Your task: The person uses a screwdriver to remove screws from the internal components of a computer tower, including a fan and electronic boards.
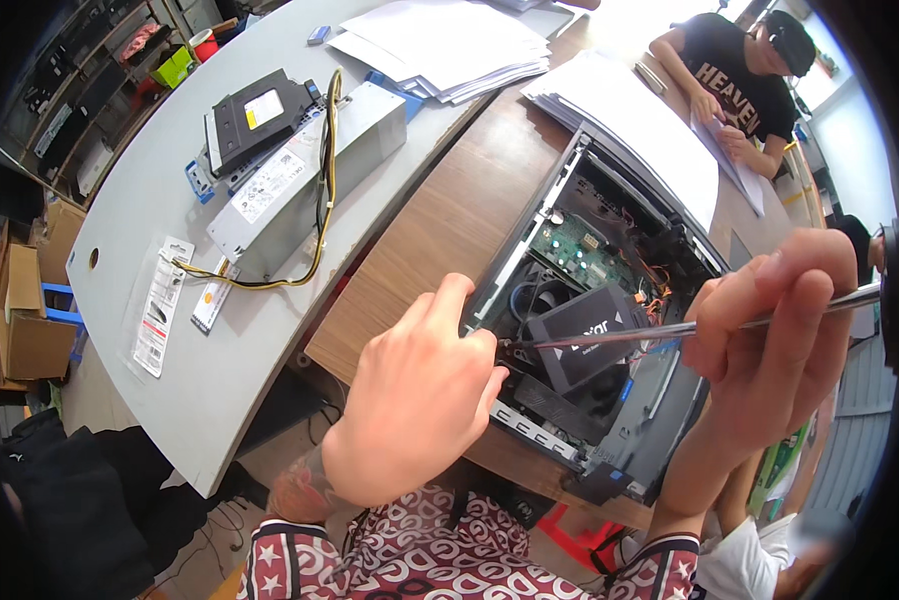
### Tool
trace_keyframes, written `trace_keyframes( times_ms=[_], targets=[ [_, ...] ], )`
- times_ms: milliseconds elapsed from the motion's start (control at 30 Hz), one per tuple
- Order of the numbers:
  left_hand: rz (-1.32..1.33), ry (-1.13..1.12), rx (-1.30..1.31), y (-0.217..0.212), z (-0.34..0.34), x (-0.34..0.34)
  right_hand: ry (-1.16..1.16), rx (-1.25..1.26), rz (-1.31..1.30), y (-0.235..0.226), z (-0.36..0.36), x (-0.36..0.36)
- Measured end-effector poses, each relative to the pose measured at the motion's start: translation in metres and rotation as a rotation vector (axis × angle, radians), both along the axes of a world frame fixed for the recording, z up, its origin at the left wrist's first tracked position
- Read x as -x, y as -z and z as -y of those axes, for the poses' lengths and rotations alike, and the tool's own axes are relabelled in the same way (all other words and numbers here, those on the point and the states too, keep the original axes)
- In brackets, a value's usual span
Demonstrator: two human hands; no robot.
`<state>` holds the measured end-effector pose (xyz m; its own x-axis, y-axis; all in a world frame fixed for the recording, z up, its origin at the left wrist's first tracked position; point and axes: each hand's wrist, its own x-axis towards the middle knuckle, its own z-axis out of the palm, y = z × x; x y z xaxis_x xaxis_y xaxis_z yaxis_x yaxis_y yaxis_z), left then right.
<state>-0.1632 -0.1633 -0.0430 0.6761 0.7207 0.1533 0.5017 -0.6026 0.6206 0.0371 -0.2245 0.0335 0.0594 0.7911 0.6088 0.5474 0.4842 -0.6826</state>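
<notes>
An opened black desktop computer case point(570, 455) lies in front of me, its inside showing a green circuit board point(582, 250) and a round fan point(538, 298). A dark flat solid-state drive point(580, 335) sits tilted over these parts. My right hand point(770, 340) is closed round a long-shafted screwdriver point(630, 336), whose shaft crosses above the drive. Its tip meets the case's left edge, beside the fingers of my left hand point(415, 390). That left hand bends over the edge with fingers curled in; whatever they pinch is hidden.
On the grey table point(150, 130) to the left lie a metal power supply point(300, 180) with a cable, an optical drive point(260, 120) and a blister pack point(162, 310). Paper stacks point(440, 45) lie at the back. Another person point(735, 85) handles papers at far right.
</notes>
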Motion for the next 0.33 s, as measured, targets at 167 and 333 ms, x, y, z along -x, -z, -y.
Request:
trace_keyframes(
  times_ms=[167,333],
  targets=[
    [-0.265,0.062,-0.038,-0.01,-0.005,-0.012,0.091,-0.034,0.015,0.0,-0.006,0.006],
    [-0.34,0.019,-0.069,-0.012,0.002,-0.019,0.063,-0.134,-0.024,0.006,-0.01,-0.003]
  ],
)
